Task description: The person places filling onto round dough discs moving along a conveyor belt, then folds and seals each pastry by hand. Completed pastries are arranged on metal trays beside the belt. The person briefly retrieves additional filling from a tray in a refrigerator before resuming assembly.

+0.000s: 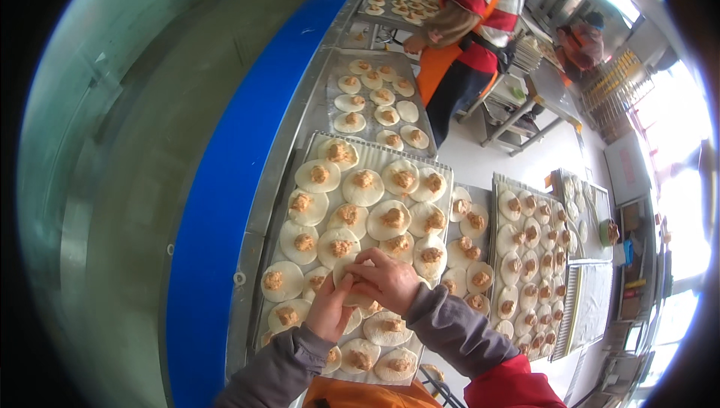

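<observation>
Between my two hands is a round dough wrapper [358,299] with meat-like filling, partly hidden by my fingers. My left hand [331,308] supports it from the lower left, thumb along its edge. Fingers of my right hand [388,280] pinch the wrapper's rim from the upper right. Both hands are above a cloth-lined tray [344,178] covered with flat dough rounds, each topped with a lump of orange-brown filling. One such filled dough round [389,219] lies just beyond my hands, and another filled dough round [360,356] sits near the tray's front edge.
A blue conveyor belt [225,183] runs along the left. Beyond my tray lies a metal tray [374,121] of filled rounds; a slatted tray [500,205] holds more at the right. A co-worker [472,31] stands ahead, another person [582,45] farther back.
</observation>
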Action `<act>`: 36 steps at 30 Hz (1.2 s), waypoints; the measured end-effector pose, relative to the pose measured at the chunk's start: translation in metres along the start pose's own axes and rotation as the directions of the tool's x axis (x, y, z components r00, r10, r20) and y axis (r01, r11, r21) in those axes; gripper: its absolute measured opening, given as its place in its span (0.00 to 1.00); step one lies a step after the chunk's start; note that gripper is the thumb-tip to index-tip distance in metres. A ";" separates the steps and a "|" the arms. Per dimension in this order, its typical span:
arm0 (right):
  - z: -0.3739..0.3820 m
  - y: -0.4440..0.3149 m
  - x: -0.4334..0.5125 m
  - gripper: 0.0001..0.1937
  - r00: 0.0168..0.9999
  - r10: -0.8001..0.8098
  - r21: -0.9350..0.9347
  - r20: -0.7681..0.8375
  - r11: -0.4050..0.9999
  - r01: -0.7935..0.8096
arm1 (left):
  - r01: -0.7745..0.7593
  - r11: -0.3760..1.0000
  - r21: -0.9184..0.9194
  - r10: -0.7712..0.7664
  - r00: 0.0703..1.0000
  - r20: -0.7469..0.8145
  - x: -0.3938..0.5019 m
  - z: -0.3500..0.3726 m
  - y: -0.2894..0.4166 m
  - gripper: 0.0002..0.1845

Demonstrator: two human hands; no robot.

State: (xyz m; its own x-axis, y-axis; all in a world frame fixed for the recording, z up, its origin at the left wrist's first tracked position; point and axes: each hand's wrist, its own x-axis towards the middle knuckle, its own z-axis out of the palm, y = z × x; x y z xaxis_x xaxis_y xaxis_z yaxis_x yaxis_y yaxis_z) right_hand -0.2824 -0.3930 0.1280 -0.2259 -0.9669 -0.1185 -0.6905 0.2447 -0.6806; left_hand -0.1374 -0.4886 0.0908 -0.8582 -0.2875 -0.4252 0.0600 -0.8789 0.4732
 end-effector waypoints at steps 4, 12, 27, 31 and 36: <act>0.004 0.017 -0.016 0.34 0.926 0.126 0.250 -0.357 0.968 -0.035 | 0.091 0.984 0.153 -0.086 0.996 -0.040 -0.008 0.011 -0.016 0.22; -0.016 0.071 -0.014 0.30 0.975 0.130 0.369 -0.182 0.928 -0.054 | -0.224 0.708 0.670 0.232 0.969 0.079 0.047 0.047 0.002 0.31; -0.087 0.213 0.215 0.25 0.873 0.482 0.614 0.075 0.667 -0.421 | -0.203 0.811 0.548 0.451 0.815 -0.365 -0.091 -0.075 0.100 0.20; -0.078 0.263 0.234 0.22 0.877 0.473 -0.306 0.084 0.850 -0.429 | -0.111 0.822 0.558 0.482 0.657 -0.580 -0.154 -0.125 0.094 0.19; -0.060 0.349 0.267 0.33 0.943 0.323 -0.824 0.083 0.554 -0.117 | -0.073 0.838 0.541 0.503 0.489 -0.713 -0.224 -0.163 0.074 0.23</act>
State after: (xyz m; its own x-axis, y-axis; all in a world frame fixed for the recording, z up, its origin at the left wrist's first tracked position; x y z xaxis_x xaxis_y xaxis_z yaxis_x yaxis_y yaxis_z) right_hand -0.6250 -0.5613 -0.0977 -0.3788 -0.8385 -0.3916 -0.9225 0.3081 0.2326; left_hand 0.1423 -0.5513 0.0958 -0.0262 -0.8539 -0.5197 -0.1634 -0.5092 0.8450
